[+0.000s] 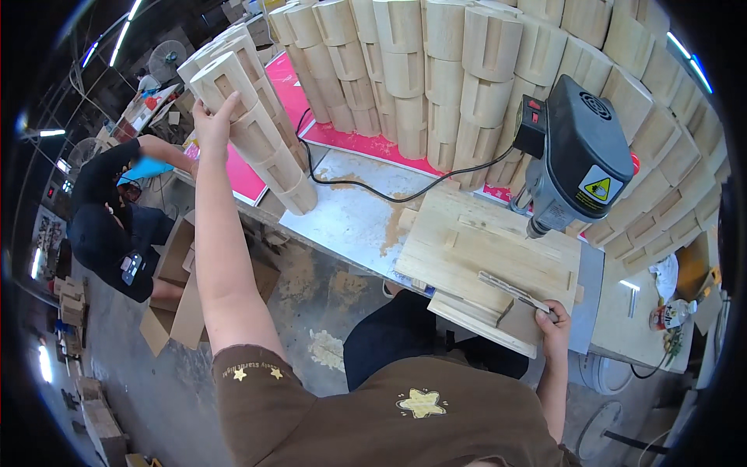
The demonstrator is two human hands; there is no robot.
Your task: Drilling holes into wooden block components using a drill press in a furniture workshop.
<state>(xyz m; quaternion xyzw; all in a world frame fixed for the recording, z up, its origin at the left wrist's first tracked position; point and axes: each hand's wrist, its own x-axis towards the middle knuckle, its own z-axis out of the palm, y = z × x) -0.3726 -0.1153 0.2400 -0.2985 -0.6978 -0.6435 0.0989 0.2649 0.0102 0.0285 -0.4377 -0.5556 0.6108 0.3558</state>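
The left hand (214,128) grips the top wooden block (220,80) in one left-hand stack of about four; the right hand (555,327), nearer, pinches one thin bar (510,288) by its end over one wooden board (459,253). One drill press (587,152) (one black cord (397,200) trailing left) overhangs the board's far right.

I have pale wooden cylinders (261,134), matt; a flat, pale wooden board (467,253), smooth; a dark-grey rounded drill housing (587,148), smooth; its silvery metal chuck (537,226); a brown cloth T-shirt (350,420), matt.
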